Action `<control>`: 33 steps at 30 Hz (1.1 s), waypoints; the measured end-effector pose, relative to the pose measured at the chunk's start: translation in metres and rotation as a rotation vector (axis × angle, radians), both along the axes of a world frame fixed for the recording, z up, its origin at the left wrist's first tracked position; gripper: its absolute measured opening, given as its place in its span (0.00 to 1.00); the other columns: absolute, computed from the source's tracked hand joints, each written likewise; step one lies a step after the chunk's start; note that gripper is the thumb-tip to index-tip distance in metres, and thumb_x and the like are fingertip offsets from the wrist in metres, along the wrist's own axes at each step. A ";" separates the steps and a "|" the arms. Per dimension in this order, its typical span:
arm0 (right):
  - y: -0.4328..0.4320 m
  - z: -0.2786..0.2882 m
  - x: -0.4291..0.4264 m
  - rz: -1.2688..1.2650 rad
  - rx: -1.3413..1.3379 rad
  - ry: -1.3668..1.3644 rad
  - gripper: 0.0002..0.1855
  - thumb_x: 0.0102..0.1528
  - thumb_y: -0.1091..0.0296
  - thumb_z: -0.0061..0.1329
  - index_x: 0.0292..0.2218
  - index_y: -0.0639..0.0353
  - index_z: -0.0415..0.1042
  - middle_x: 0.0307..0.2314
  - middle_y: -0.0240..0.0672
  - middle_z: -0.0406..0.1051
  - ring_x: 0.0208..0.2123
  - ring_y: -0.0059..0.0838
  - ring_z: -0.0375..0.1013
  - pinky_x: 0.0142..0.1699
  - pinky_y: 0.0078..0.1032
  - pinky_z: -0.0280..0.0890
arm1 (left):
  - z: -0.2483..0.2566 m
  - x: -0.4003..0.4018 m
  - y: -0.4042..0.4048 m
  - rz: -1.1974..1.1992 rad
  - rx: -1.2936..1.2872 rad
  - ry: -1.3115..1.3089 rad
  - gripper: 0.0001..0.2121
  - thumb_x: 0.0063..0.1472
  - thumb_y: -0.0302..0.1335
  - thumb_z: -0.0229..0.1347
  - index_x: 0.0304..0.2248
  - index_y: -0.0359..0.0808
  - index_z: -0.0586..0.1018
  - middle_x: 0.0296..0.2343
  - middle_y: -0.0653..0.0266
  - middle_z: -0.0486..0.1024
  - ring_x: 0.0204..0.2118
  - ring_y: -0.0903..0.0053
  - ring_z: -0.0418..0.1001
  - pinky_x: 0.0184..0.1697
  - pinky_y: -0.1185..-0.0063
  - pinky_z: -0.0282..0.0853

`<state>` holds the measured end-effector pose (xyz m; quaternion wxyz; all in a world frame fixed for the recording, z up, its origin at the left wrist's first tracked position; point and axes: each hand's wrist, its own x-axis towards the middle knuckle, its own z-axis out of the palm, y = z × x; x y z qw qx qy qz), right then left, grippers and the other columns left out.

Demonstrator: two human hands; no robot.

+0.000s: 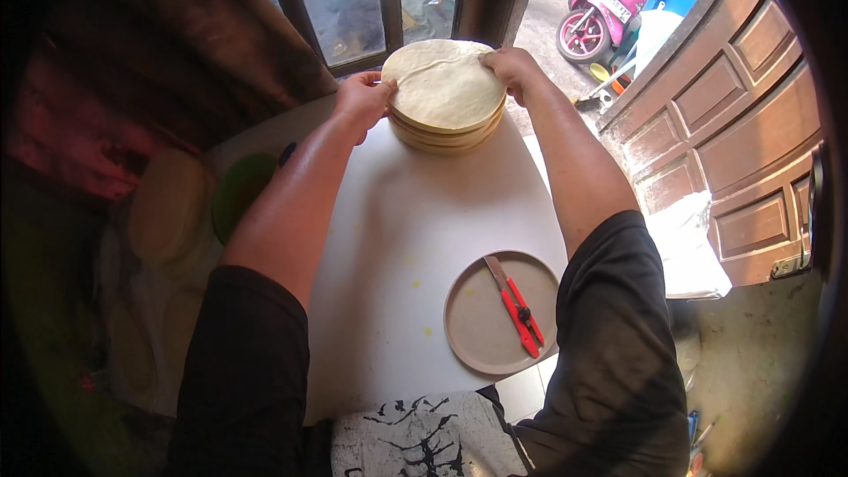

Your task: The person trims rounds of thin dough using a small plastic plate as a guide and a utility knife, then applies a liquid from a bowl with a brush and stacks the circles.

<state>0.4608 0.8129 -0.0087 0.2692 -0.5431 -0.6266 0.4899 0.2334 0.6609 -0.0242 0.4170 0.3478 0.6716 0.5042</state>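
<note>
A stack of round, flat dough sheets point(444, 89) stands at the far end of a white table point(397, 225). My left hand point(363, 103) grips the left edge of the stack's top, thumb on the upper face. My right hand point(513, 73) pinches the upper right edge, its thumb on top and the other fingers mostly hidden beyond the rim. A crease runs across the top sheet. Nearer to me, a round beige plate point(477, 344) holds a red utility knife point(520, 311) with its blade out.
Left of my forearm are a green round container point(242, 185) and more pale round sheets point(169, 205), in shadow. A window stands behind the stack. On the right are a panelled wooden door point(709, 93), a white bag point(686, 245) and, outside, a pink scooter point(606, 3).
</note>
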 end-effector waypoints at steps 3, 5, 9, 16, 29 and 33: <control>-0.007 0.002 0.002 -0.035 0.147 -0.129 0.20 0.55 0.61 0.54 0.44 0.69 0.76 0.37 0.46 0.77 0.37 0.41 0.77 0.39 0.36 0.70 | -0.003 -0.001 0.000 -0.009 0.000 0.000 0.17 0.66 0.30 0.58 0.51 0.32 0.75 0.41 0.62 0.78 0.43 0.78 0.76 0.47 0.75 0.77; -0.023 0.003 0.003 -0.054 0.304 -0.255 0.21 0.55 0.61 0.53 0.45 0.67 0.76 0.40 0.48 0.77 0.40 0.44 0.77 0.43 0.37 0.70 | 0.000 0.000 -0.004 0.032 -0.004 -0.050 0.20 0.66 0.30 0.58 0.53 0.31 0.72 0.43 0.60 0.76 0.44 0.76 0.76 0.47 0.74 0.77; -0.045 -0.014 0.003 -0.003 0.775 -0.423 0.22 0.58 0.55 0.49 0.48 0.61 0.75 0.47 0.49 0.72 0.50 0.47 0.71 0.55 0.38 0.66 | -0.004 -0.006 -0.013 0.073 0.029 -0.024 0.25 0.65 0.32 0.59 0.57 0.29 0.68 0.49 0.54 0.73 0.47 0.72 0.75 0.48 0.75 0.76; -0.075 -0.010 0.032 0.181 1.138 -0.195 0.18 0.59 0.63 0.53 0.46 0.65 0.74 0.44 0.52 0.73 0.48 0.53 0.70 0.55 0.42 0.64 | 0.045 0.047 -0.176 -0.140 0.421 0.095 0.29 0.59 0.23 0.63 0.58 0.32 0.67 0.52 0.58 0.71 0.51 0.73 0.72 0.54 0.74 0.69; -0.409 0.025 -0.070 1.128 0.829 0.017 0.15 0.51 0.72 0.59 0.42 0.58 0.76 0.39 0.42 0.75 0.42 0.46 0.75 0.48 0.37 0.70 | 0.000 -0.099 -0.626 -0.093 -0.173 1.136 0.28 0.50 0.37 0.68 0.51 0.38 0.78 0.50 0.55 0.72 0.55 0.58 0.69 0.58 0.65 0.65; -0.490 -0.014 -0.149 1.347 0.917 0.015 0.15 0.54 0.66 0.57 0.44 0.58 0.77 0.42 0.41 0.75 0.47 0.44 0.73 0.53 0.38 0.68 | -0.020 -0.116 -0.646 -0.139 -0.104 1.151 0.29 0.50 0.38 0.68 0.51 0.37 0.78 0.52 0.54 0.70 0.57 0.58 0.66 0.61 0.65 0.62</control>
